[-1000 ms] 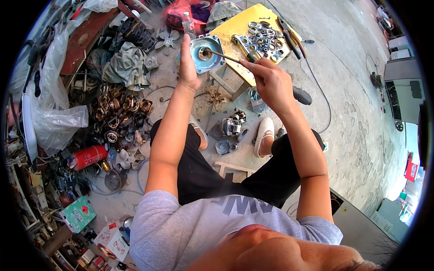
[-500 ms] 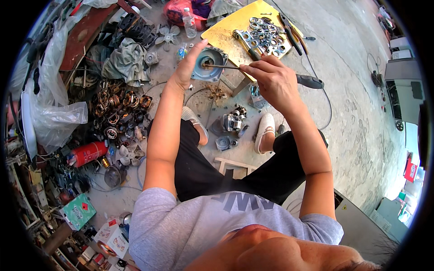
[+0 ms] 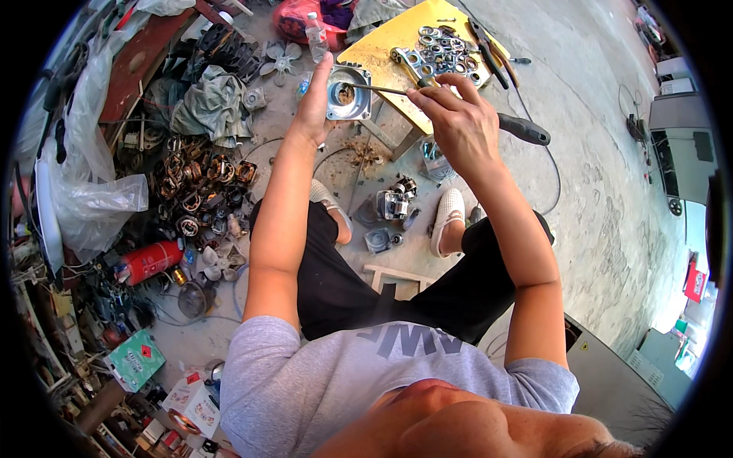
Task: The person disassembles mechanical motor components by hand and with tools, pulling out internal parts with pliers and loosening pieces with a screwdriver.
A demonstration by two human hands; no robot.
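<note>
My left hand [image 3: 314, 107] is closed round the left side of a square grey metal motor end cover [image 3: 357, 111], with its round central recess turned up toward me. In that recess is brownish dirt. Between the fingers of my right hand [image 3: 463, 126] is the shaft of a long screwdriver, whose dark handle [image 3: 525, 130] sticks out to the right past the hand. The tip points left and reaches the rim of the recess; whether it touches the metal I cannot tell. Behind the cover stands a low yellow-topped table [image 3: 382, 55] bearing several ring bearings [image 3: 447, 50].
Large cutters [image 3: 489, 52] and a hammer [image 3: 408, 65] lie on the yellow top. A plastic bottle [image 3: 316, 38] stands behind my left hand. Motor parts [image 3: 392, 204] lie between my feet. Copper windings [image 3: 183, 179] and a red fire extinguisher [image 3: 149, 262] are at left.
My left hand has lifted the cover slightly away from me and tilted it. The screwdriver tip has gone from the middle of the recess to its upper rim.
</note>
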